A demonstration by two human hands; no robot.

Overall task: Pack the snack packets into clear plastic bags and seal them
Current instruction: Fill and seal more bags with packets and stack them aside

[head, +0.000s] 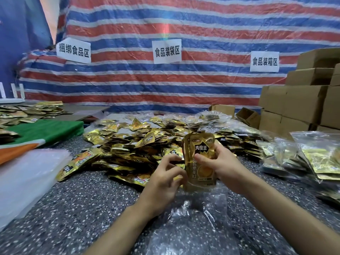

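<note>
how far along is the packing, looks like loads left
Done: several filled bags lie at the right. In hand: the right hand grips a stack of packets, lower end at the mouth of a clear bag, left hand at its edge; not sealed yet. Left: a big loose pile behind, with empty bags waiting at the left.

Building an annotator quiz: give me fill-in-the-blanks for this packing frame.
1. The held packets, gripped by the right hand, are ___ in colour.
2. The striped tarp carries ___ white signs.
3. The cardboard boxes are stacked on the person's ___ side.
Missing words: gold; three; right.
</note>
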